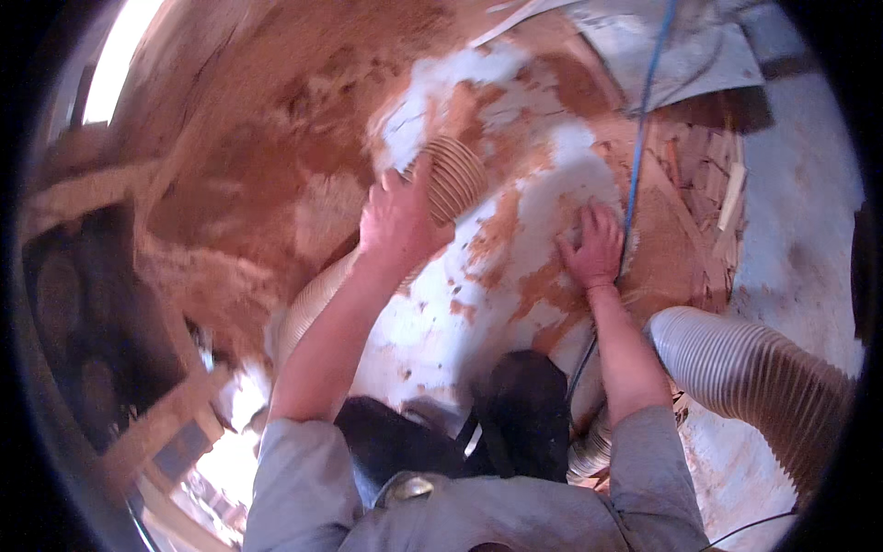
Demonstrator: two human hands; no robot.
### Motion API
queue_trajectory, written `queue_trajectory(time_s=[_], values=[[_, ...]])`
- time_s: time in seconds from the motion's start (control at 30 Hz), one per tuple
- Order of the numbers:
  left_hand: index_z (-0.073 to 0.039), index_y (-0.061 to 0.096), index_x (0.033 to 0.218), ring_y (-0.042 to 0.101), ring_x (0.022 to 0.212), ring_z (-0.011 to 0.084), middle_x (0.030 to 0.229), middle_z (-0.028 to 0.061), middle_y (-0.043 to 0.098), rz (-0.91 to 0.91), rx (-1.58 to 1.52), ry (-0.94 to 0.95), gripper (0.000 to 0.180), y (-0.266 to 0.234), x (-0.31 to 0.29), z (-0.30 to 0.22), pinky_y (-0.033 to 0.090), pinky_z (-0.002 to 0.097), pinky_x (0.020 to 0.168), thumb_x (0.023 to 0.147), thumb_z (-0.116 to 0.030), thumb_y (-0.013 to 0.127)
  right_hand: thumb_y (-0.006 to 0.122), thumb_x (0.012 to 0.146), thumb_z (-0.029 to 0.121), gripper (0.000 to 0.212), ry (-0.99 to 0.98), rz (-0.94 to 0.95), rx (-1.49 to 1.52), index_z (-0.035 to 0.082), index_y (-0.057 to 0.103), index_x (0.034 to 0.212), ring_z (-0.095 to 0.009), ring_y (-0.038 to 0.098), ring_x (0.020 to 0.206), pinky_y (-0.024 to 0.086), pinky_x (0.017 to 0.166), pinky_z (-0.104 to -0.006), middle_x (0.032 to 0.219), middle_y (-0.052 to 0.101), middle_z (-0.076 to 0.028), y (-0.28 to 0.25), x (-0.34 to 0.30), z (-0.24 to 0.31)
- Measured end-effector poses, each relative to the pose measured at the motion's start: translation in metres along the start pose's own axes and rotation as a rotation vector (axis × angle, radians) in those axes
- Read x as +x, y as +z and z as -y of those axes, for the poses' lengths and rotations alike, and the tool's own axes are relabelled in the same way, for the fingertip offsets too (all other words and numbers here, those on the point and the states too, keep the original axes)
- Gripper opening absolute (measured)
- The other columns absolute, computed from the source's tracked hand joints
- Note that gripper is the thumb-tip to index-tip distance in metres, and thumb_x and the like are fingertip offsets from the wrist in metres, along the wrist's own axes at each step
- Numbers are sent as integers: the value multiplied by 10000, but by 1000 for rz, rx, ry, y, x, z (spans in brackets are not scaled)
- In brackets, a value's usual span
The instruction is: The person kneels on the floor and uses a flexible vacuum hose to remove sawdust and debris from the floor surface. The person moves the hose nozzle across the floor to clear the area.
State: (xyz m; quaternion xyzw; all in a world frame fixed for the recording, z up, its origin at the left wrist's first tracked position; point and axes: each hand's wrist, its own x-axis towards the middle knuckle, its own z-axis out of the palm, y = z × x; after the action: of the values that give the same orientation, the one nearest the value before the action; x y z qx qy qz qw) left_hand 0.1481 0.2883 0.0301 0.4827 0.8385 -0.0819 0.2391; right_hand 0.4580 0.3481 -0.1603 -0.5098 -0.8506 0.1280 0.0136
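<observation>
My left hand (397, 221) is wrapped round a tan ribbed flexible hose (457, 177) near its end. The hose runs back beneath my left forearm, and its mouth lies close over the pale floor (414, 336). Reddish-brown sawdust (267, 198) is heaped to the left and scattered in patches around the hose. To the right, my right hand (593, 247) reaches down to the dusty floor, thumb apart from the fingers. No object shows in it, though what lies under the palm is hidden. A blue cable (637, 156) passes just right of that hand.
A thick grey ribbed duct (736, 354) curves along the right. Wood scraps (713, 198) lie beyond the cable, with a pale sheet (676, 55) at the far right. Wooden framing (152, 432) borders a dark opening at the left. My knees are close in front.
</observation>
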Motion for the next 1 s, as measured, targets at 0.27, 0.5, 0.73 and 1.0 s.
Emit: queue_trajectory(time_s=[0.27, 0.5, 0.73, 1.0], values=[[-78, 342, 1515, 594, 1227, 428, 1351, 295, 556, 125, -342, -491, 1007, 68, -123, 114, 506, 483, 1018, 668, -348, 814, 767, 789, 497, 743, -89, -126, 31, 109, 548, 1384, -321, 346, 1444, 270, 1187, -508, 1541, 427, -95, 12, -4, -7], [31, 382, 1492, 599, 1240, 419, 1337, 308, 596, -91, -451, -747, 988, 118, -126, 229, 472, 458, 1066, 688, -406, 755, 755, 810, 475, 736, -95, -134, 39, 111, 531, 1409, -321, 331, 1454, 259, 1198, -501, 1555, 411, -81, 13, -4, -8], [0, 365, 1519, 578, 1279, 409, 1362, 306, 583, -21, -281, -647, 1023, 48, -19, 216, 454, 438, 1090, 677, -450, 732, 756, 813, 466, 724, -103, -122, 31, 99, 539, 1398, -317, 329, 1457, 249, 1202, -505, 1558, 407, -85, 10, -2, -9], [-60, 363, 1531, 595, 1248, 412, 1352, 290, 595, 0, -167, -416, 1039, 30, 3, 212, 480, 448, 1057, 645, -433, 756, 763, 802, 466, 738, -93, -117, 38, 98, 534, 1399, -328, 342, 1446, 262, 1196, -509, 1549, 418, -97, 10, -3, -9]])
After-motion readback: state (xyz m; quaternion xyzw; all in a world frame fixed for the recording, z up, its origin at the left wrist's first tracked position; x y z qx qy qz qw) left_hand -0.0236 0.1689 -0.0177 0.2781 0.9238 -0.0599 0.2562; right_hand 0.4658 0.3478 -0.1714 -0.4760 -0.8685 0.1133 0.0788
